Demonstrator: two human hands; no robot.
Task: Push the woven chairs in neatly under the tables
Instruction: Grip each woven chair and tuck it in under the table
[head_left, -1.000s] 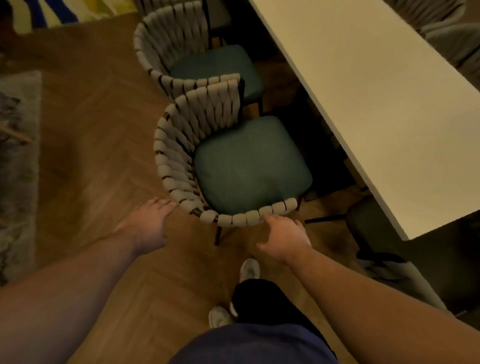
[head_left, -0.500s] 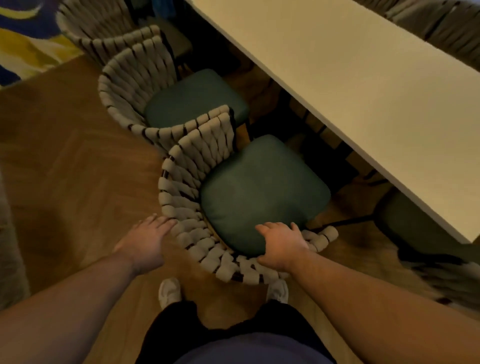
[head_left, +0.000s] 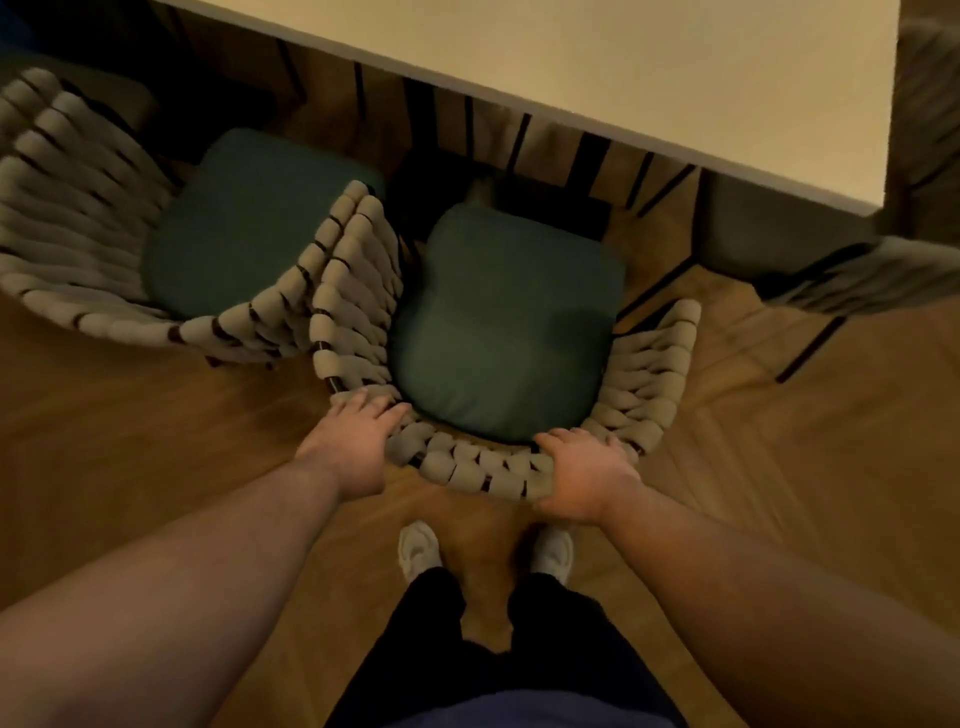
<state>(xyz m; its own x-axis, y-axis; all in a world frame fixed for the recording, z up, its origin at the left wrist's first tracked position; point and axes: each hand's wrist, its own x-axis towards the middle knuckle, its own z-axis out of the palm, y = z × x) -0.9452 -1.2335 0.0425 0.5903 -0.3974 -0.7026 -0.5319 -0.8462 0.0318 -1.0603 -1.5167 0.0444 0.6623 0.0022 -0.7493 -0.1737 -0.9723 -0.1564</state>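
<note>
A woven chair with a dark green seat cushion stands right in front of me, facing the pale table. Its seat lies short of the table's near edge. My left hand rests on the left end of the curved woven backrest, fingers fairly straight. My right hand grips the right part of the backrest rim, fingers over the top. A second woven chair with a green cushion stands to the left, its armrest touching this chair's.
A third woven chair shows partly at the right, by the table's corner. Dark table legs and bars stand under the tabletop. The floor is herringbone wood. My white shoes stand just behind the chair.
I have stepped round behind the chair, which now faces the table squarely. Both hands have come onto the backrest; a second ago neither held it.
</note>
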